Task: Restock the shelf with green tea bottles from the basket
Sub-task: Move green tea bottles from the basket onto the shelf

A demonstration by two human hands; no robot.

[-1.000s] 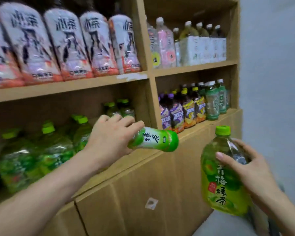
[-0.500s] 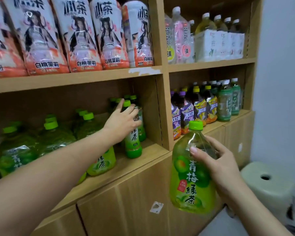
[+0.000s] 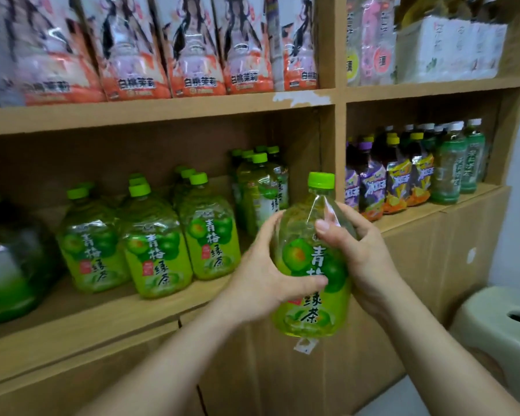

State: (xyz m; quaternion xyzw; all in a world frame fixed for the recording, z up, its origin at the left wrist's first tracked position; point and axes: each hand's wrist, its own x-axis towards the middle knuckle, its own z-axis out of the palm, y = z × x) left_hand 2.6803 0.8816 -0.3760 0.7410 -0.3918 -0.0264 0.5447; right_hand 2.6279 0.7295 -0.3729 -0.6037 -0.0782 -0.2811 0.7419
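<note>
Pouches (image 3: 132, 46) with orange bases fill the top board at the upper left of the frame. Below them, at the far left edge, a big green container (image 3: 9, 265) shows only as a blur. Beside it, on the shelf (image 3: 102, 319), green tea bottles (image 3: 153, 250) stand upright in three rows running front to back, green caps up and labels facing out. Right of these, slim bottles (image 3: 261, 187) with green caps cluster near the upright divider (image 3: 339, 145).

At the centre of the frame, in front of the shelf edge and off the board, another green tea bottle, the held bottle (image 3: 309, 313), is upright in both hands. The left hand (image 3: 261, 277) wraps its left side, with the thumb laid across the label and the fingers curled behind. The right hand (image 3: 364, 250) grips the clear shoulder from the right, with the thumb pressed on the front below the cap (image 3: 321, 180).

Past the divider, in the right bay, stand purple bottles (image 3: 370, 184), then yellow-capped bottles (image 3: 403, 181), then white-capped green bottles (image 3: 460, 169). Above them, at the upper right, sit white-labelled bottles (image 3: 448, 49). Under the shelf run plain brown cabinet doors (image 3: 433, 250). A pale stool (image 3: 499, 319) stands at the lower right, near the cabinet.
</note>
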